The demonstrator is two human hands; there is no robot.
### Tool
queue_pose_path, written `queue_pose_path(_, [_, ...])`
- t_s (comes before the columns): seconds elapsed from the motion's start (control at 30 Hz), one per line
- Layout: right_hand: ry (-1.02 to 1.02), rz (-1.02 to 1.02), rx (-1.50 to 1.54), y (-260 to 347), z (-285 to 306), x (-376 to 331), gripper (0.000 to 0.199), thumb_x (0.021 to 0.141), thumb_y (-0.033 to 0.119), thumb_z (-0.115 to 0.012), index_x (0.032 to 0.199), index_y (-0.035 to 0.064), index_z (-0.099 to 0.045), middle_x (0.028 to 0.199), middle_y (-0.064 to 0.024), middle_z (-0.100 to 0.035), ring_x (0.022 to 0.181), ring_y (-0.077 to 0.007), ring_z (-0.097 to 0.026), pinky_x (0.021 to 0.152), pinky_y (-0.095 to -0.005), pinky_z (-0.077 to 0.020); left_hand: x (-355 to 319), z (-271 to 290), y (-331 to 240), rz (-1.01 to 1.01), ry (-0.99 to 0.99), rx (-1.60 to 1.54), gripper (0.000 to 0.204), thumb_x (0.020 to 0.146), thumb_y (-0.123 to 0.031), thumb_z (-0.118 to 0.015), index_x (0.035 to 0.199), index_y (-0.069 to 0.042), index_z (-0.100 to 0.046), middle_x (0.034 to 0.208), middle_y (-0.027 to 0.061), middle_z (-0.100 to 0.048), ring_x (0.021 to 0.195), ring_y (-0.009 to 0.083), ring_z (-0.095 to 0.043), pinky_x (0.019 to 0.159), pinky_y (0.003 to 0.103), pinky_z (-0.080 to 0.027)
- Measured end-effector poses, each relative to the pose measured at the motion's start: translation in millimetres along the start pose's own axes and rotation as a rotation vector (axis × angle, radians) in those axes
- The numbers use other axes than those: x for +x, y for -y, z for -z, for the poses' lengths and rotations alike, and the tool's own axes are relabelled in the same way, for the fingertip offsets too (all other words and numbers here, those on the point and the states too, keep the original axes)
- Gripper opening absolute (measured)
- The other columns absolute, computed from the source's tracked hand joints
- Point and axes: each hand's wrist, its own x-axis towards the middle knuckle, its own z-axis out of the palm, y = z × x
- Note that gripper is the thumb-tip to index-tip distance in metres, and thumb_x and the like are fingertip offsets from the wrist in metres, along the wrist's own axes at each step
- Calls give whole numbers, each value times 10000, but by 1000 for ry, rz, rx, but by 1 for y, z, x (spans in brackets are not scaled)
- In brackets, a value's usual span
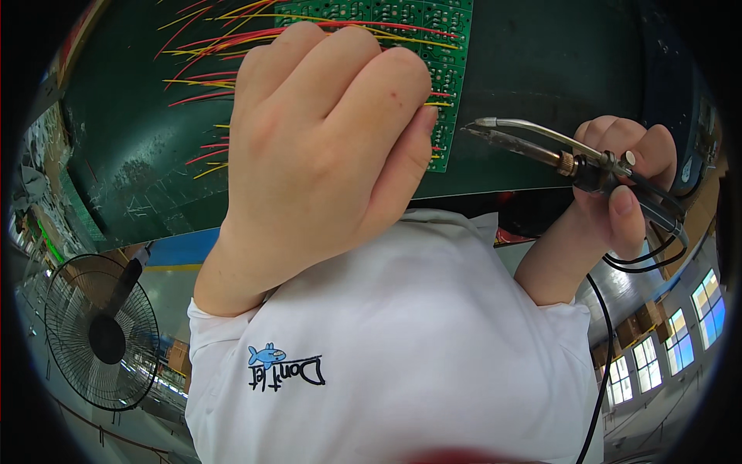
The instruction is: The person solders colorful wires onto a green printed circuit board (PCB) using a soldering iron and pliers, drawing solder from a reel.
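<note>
My left hand [317, 139] is raised above a green circuit board [452, 66], knuckles up, with fingers curled in and thumb pressed against them. Whatever it pinches is hidden beneath the hand. Red and yellow wires [202, 81] run from the board's right side, pass beyond and under this hand, and fan out to the left. My right hand [610, 147] grips a soldering iron [522, 145] with a thin metal feed tube [533, 126] clamped alongside. The iron's tip points left, a short distance from the board's right edge and apart from it.
The dark green tabletop [541, 69] carries the board. A black cable [597, 363] hangs from the iron past my right side. At the lower left stands a black fan [106, 338]. Cardboard boxes [645, 319] and windows lie off to the right.
</note>
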Motion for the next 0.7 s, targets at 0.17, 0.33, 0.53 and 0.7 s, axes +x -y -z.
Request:
queue_pose_path(0.17, [26,-30,-68,1,0,1,239,818,154,-677,920,92,-469,732,-70,-546,567,-98,-448,518,-248,-341,-1,-2,2,-11,-40,-17,129,726,-20,-706,760,-55,-587,706,36,-560,627,230,-486,575,346,-377])
queue_pose_path(0.33, [62,-26,-140,-1,-1,2,268,805,161,-701,925,93,-472,722,-61,-551,536,-96,-439,522,-243,-347,-2,-3,2,1,-62,-26,143,695,-11,-716,753,-56,-593,681,31,-551,605,222,-478,558,335,-374])
queue_pose_path(0.53, [45,-24,-221,-2,-5,4,279,800,173,-714,883,99,-458,681,-54,-532,514,-90,-450,494,-236,-332,-4,-8,4,-3,-92,-43,145,686,-5,-715,756,-56,-598,682,30,-556,596,219,-479,559,334,-376])
queue_pose_path(0.7, [-53,-3,-225,-4,-11,2,307,756,144,-745,844,85,-457,677,-56,-536,511,-94,-426,488,-243,-324,-3,-9,5,-6,-98,-39,149,679,-4,-716,755,-56,-599,678,30,-555,592,216,-475,552,334,-371])
